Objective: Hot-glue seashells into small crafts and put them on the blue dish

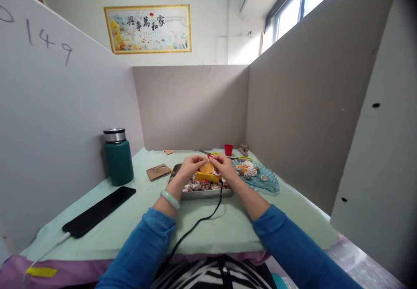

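Over a metal tray (208, 194) filled with shells (203, 185), my left hand (193, 165) and my right hand (224, 166) come close together. Their fingers are closed in a pinch at the upper edge of a flat orange shell (206, 168). Something small and red shows by the fingertips, too small to name. Just below the hands, a yellow corded tool (208, 177), which looks like a glue gun, rests across the tray. Its black cord (198, 223) runs down toward my lap. The fingers hide part of the orange shell.
To the right lies a blue shell-shaped dish (269, 185) with several shells. Yellow-handled pliers (243, 158) and a red cup (228, 150) are behind. On the left are a brown card (158, 172), a green bottle (119, 163) and a phone (99, 211). Partitions enclose the table.
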`<state>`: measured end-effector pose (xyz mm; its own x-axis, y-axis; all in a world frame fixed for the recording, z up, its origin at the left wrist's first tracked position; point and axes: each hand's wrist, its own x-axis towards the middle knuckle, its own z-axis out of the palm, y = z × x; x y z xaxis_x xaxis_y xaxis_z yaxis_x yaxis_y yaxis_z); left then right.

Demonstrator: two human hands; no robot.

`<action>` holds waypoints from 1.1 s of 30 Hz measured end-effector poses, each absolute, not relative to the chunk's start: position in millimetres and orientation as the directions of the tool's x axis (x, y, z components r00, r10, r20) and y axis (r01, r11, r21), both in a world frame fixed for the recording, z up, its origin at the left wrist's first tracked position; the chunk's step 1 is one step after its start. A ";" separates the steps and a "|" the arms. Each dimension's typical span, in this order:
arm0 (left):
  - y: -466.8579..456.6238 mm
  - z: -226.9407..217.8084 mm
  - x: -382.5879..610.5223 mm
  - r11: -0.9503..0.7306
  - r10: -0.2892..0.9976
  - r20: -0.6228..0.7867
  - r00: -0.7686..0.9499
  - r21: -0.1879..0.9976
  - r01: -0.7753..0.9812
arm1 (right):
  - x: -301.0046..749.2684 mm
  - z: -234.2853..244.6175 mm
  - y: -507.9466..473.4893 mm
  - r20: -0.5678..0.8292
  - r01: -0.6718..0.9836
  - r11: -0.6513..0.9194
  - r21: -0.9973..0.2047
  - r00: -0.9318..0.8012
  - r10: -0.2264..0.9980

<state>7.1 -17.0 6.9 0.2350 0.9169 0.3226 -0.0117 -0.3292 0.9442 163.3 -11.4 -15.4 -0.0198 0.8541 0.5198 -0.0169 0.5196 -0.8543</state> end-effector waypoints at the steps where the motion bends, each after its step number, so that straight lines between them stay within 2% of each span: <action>1: -16.0 6.4 7.1 -0.330 0.918 0.323 0.228 0.944 -0.008 | 163.3 -16.3 -10.8 0.524 -0.004 0.525 -0.851 -0.024 0.851; 8: -12.5 4.2 6.6 -0.345 0.919 0.336 0.205 0.939 0.007 | 164.4 -22.5 -5.3 0.643 0.131 0.641 -0.756 -0.037 0.765; 14: -14.1 5.2 7.1 -0.346 0.919 0.342 0.193 0.938 -0.018 | 164.4 -21.8 -6.9 0.685 0.216 0.672 -0.709 -0.015 0.728; 22: -17.1 5.4 6.6 -0.368 0.914 0.368 0.173 0.929 -0.036 | 164.1 -20.1 -9.9 0.713 0.261 0.691 -0.674 -0.018 0.701; 33: -12.7 3.0 7.8 -0.415 0.893 0.408 0.191 0.910 -0.005 | 164.8 -22.0 -6.4 0.700 0.247 0.675 -0.696 0.021 0.714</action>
